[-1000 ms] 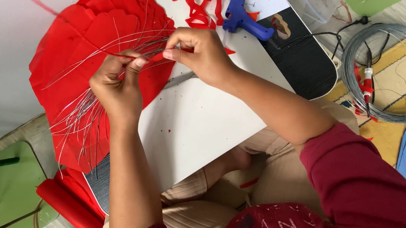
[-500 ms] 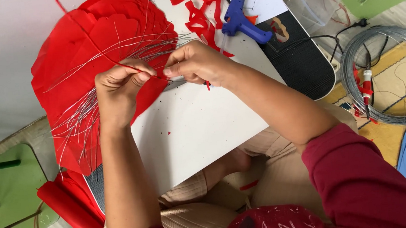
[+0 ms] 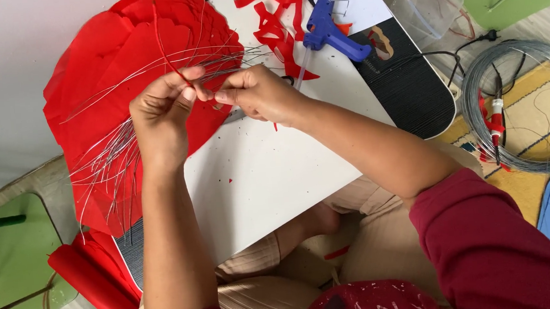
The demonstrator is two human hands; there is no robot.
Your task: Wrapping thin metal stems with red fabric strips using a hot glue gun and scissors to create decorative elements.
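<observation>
My left hand point(image 3: 164, 111) and my right hand point(image 3: 258, 93) meet above a white board point(image 3: 269, 168) on my lap. Both pinch one thin wire wrapped in red point(image 3: 168, 48), which rises from between the fingertips over a stack of red paper petals point(image 3: 118, 75). Several bare silver wires point(image 3: 105, 155) lie fanned across the petals below my left hand. Red paper scraps point(image 3: 274, 14) and a blue glue gun point(image 3: 330, 29) lie on the board's far end.
A coil of silver wire point(image 3: 526, 108) with pliers point(image 3: 494, 117) lies on the floor at right. A black board point(image 3: 407, 85) sticks out under the white one. A red paper roll point(image 3: 92, 286) and green sheet point(image 3: 2, 261) lie at lower left. White wall at upper left.
My hands have come closer together and shifted slightly left and down over the petals. The red wire now stands up from my left fingertips.
</observation>
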